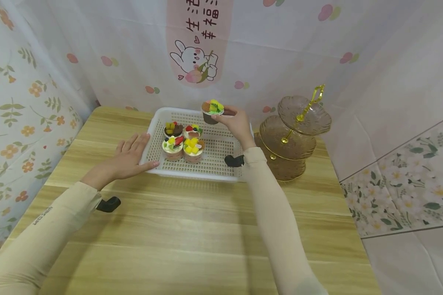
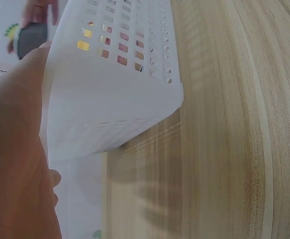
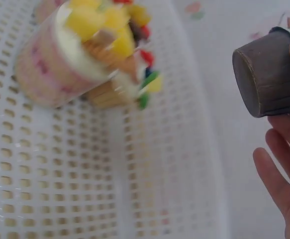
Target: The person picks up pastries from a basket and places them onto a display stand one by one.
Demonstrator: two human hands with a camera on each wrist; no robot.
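Observation:
My right hand (image 1: 237, 125) pinches a dark brown cupcake (image 1: 211, 116) topped with yellow and green pieces, held above the back of a white perforated basket (image 1: 221, 153). In the right wrist view, the cupcake's brown cup (image 3: 264, 74) is tilted, its base showing. My left hand (image 1: 130, 157) lies with fingers spread against the basket's left rim. In the basket's left half stand several dessert cups, among them a mango-topped cup (image 1: 192, 150), a cup with strawberry and cream (image 1: 173, 147) and a dark one with chocolate pieces (image 1: 174, 129).
A three-tier stand (image 1: 288, 139) with amber plates and a gold handle stands right of the basket, close to my right forearm. The wooden table (image 1: 184, 233) extends in front. A printed curtain (image 1: 133, 53) hangs directly behind the basket.

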